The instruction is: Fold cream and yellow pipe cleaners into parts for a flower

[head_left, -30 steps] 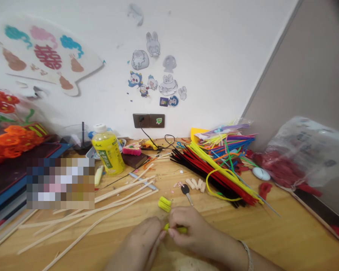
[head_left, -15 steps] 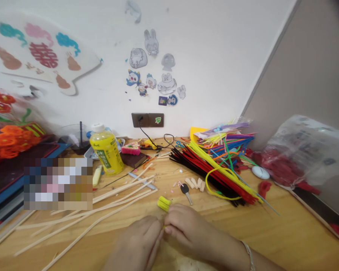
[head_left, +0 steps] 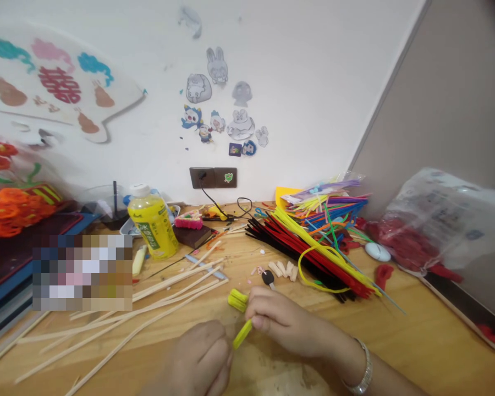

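Observation:
My right hand (head_left: 274, 319) pinches a short yellow pipe-cleaner piece (head_left: 242, 334) between thumb and fingers. The piece slants down to the left, its lower end close beside my left hand (head_left: 204, 357). My left hand is closed, and what its fingers hold, if anything, is hidden. Just behind my right fingers a small yellow pipe-cleaner bundle (head_left: 236, 300) lies on the wooden table. Beyond it are a black-headed key (head_left: 267, 276), partly covered by my right hand, and several short cream pieces (head_left: 289, 270).
Long cream strips (head_left: 148, 319) spread across the left of the table (head_left: 396, 352). A yellow bottle (head_left: 154, 225) stands behind them. Black, red and yellow pipe cleaners (head_left: 309, 253) lie in a heap at right, near a white oval object (head_left: 378, 252) and a plastic bag (head_left: 449, 220).
My hands have drawn slightly apart, the left moving down and left. The yellow piece, mostly hidden half a second ago, now shows between them. My right hand now covers part of the key.

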The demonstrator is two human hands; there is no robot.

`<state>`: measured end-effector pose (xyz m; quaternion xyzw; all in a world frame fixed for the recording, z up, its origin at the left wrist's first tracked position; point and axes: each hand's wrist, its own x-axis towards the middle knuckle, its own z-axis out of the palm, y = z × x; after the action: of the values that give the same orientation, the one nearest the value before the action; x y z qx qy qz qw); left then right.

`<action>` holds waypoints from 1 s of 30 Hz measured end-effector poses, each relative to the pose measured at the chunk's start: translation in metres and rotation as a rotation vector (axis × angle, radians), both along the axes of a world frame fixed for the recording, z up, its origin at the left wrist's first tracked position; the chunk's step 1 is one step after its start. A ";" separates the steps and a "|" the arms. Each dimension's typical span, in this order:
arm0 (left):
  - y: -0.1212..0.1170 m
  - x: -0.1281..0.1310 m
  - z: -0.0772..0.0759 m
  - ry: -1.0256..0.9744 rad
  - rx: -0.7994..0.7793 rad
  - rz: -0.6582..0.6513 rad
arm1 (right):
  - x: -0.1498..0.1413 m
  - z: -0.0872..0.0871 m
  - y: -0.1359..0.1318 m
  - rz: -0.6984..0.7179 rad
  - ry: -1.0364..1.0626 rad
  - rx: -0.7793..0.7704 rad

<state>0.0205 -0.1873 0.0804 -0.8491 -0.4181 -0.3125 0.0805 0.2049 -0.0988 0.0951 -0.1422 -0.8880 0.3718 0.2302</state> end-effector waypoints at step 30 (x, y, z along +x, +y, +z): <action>0.002 -0.002 -0.003 -0.014 -0.088 0.101 | -0.001 -0.015 0.005 -0.201 0.104 -0.166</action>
<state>0.0182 -0.1850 0.0771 -0.8275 -0.4743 -0.2953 0.0557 0.2043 -0.0938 0.0806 -0.2295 -0.8223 0.4260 0.2994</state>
